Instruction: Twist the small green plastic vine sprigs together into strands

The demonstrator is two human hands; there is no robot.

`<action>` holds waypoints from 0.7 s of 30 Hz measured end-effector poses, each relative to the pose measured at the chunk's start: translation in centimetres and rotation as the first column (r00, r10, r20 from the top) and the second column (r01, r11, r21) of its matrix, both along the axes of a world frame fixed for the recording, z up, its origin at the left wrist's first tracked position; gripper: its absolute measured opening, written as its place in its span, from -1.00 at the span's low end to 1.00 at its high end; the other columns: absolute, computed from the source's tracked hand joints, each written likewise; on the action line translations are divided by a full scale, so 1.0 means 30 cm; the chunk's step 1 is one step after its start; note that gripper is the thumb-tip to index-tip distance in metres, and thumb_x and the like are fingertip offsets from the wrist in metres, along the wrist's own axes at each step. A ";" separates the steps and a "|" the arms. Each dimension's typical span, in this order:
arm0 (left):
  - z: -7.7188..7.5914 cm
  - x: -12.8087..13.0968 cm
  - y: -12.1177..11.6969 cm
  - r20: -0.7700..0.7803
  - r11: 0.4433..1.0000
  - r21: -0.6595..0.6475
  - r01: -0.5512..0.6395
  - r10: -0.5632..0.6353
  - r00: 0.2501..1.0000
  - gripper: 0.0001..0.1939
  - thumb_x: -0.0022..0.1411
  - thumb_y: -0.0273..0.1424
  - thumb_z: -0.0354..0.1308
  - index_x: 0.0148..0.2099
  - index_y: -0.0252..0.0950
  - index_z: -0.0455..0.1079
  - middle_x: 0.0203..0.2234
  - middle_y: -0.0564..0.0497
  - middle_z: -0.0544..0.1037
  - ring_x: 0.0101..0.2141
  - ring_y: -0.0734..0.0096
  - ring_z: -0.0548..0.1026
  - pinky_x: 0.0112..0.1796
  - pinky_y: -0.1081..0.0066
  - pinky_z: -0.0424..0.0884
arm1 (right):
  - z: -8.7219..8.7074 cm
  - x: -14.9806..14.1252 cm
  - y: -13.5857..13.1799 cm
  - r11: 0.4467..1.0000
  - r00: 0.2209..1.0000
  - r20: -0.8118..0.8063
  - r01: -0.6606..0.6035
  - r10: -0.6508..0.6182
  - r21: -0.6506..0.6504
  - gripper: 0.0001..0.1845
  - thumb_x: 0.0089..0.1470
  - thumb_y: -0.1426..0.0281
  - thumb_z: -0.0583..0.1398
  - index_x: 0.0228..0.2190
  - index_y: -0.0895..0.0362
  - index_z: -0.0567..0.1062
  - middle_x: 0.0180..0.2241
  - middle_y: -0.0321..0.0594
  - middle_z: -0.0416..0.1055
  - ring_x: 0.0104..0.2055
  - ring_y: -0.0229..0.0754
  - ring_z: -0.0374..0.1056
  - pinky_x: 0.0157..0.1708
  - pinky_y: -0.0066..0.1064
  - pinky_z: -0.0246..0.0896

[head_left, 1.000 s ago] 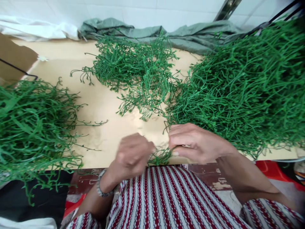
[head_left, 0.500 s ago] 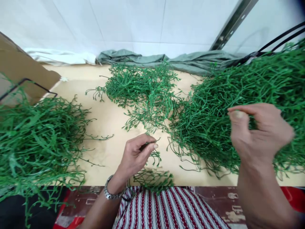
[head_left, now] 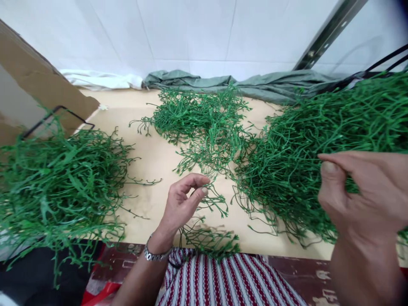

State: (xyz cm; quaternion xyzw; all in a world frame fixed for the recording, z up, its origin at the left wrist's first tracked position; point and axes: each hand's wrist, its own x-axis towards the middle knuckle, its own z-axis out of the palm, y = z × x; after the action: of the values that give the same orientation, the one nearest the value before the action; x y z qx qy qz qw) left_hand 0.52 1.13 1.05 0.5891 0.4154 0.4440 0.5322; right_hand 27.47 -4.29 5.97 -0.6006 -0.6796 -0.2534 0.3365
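Note:
My left hand (head_left: 180, 204) is above the near middle of the table, thumb and forefinger pinched on a thin green plastic stem sprig (head_left: 218, 203) with small branching tips. Just below it, a small bunch of similar stems (head_left: 212, 241) lies at the table's near edge. My right hand (head_left: 366, 204) hovers over the big pile of green stems (head_left: 296, 148) on the right. Its thumb and forefinger meet in a pinch; whatever is between them is hidden or too small to make out.
A looser heap of stems (head_left: 197, 119) lies at the middle back. Another pile of leafier green stems (head_left: 63, 182) hangs over the left front edge. A cardboard box (head_left: 47, 85) stands at the left, and a green cloth (head_left: 264, 87) runs along the wall.
My hands were close together over the small bunch at the near edge. My right hand has moved away to the right, while my left kept a sprig. The view has tilted up.

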 end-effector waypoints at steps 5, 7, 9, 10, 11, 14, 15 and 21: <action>0.002 0.007 -0.005 0.070 1.000 0.013 0.022 -0.023 0.997 -0.93 0.04 -0.46 0.20 -0.37 -0.33 0.38 -0.50 0.02 0.41 -0.46 0.50 0.36 -0.44 0.49 0.32 | -0.013 -0.242 0.049 0.759 0.793 -0.463 -0.567 0.396 -0.320 -0.65 0.02 0.43 0.18 -0.10 0.06 0.38 -0.21 -0.17 0.41 -0.15 -0.08 0.29 -0.19 -0.22 0.23; 0.003 0.012 -0.009 0.107 0.998 0.054 0.039 -0.045 0.993 -0.93 0.04 -0.47 0.20 -0.37 -0.34 0.36 -0.46 -0.01 0.41 -0.39 0.46 0.38 -0.40 0.48 0.33 | -0.036 -0.313 0.083 0.618 0.693 -0.576 -0.694 0.434 -0.369 -0.65 0.05 0.38 0.17 -0.08 0.11 0.34 -0.14 -0.13 0.38 -0.09 -0.11 0.27 -0.13 -0.24 0.22; 0.002 0.014 -0.012 0.138 0.994 0.100 0.039 -0.053 0.989 -0.93 0.04 -0.48 0.20 -0.39 -0.33 0.35 -0.44 -0.02 0.39 -0.36 0.44 0.37 -0.41 0.49 0.33 | -0.058 -0.349 0.105 0.573 0.644 -0.637 -0.736 0.425 -0.362 -0.79 0.08 0.40 0.14 -0.19 0.15 0.39 -0.25 -0.15 0.41 -0.17 -0.16 0.30 -0.19 -0.29 0.23; 0.001 0.013 -0.014 0.144 0.992 0.122 0.035 -0.052 0.988 -0.94 0.05 -0.49 0.19 -0.40 -0.33 0.34 -0.44 -0.02 0.38 -0.36 0.44 0.36 -0.42 0.50 0.32 | -0.067 -0.356 0.110 0.573 0.637 -0.650 -0.738 0.415 -0.357 -0.85 0.08 0.43 0.13 -0.25 0.16 0.41 -0.31 -0.17 0.42 -0.22 -0.17 0.31 -0.22 -0.31 0.23; 0.000 0.012 -0.015 0.138 0.989 0.143 0.028 -0.048 0.989 -0.94 0.05 -0.50 0.18 -0.41 -0.33 0.34 -0.45 -0.01 0.37 -0.37 0.45 0.36 -0.43 0.50 0.31 | -0.074 -0.358 0.111 0.577 0.637 -0.655 -0.735 0.406 -0.356 -0.88 0.07 0.45 0.13 -0.29 0.16 0.41 -0.36 -0.18 0.42 -0.25 -0.18 0.31 -0.25 -0.33 0.22; -0.005 0.008 -0.024 0.069 0.979 0.203 0.007 -0.021 0.997 -0.95 0.07 -0.52 0.16 -0.42 -0.33 0.35 -0.45 -0.02 0.38 -0.37 0.44 0.37 -0.40 0.46 0.31 | -0.085 -0.349 0.101 0.577 0.654 -0.649 -0.722 0.388 -0.383 -0.85 0.05 0.47 0.15 -0.26 0.17 0.40 -0.34 -0.17 0.41 -0.26 -0.18 0.30 -0.25 -0.32 0.20; -0.006 0.008 -0.028 0.040 0.976 0.218 -0.001 -0.008 0.999 -0.96 0.08 -0.52 0.14 -0.41 -0.32 0.35 -0.46 -0.02 0.38 -0.37 0.43 0.37 -0.37 0.44 0.31 | -0.087 -0.345 0.096 0.576 0.663 -0.643 -0.717 0.385 -0.394 -0.82 0.04 0.47 0.15 -0.24 0.16 0.39 -0.33 -0.17 0.40 -0.25 -0.18 0.30 -0.24 -0.32 0.20; -0.011 0.013 -0.047 -0.049 0.989 0.143 -0.042 0.050 0.998 -0.96 0.11 -0.46 0.11 -0.39 -0.31 0.33 -0.51 0.02 0.39 -0.42 0.43 0.35 -0.37 0.44 0.28 | -0.089 -0.330 0.085 0.572 0.665 -0.612 -0.723 0.427 -0.387 -0.79 0.05 0.48 0.12 -0.20 0.12 0.35 -0.32 -0.17 0.38 -0.24 -0.16 0.29 -0.22 -0.28 0.21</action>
State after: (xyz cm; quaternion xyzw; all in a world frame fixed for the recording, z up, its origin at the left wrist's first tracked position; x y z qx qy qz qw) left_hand 0.91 -0.28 0.71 0.6272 0.4101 0.4691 0.4673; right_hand 17.56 -1.74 3.31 -0.4513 -0.7854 0.2523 0.3404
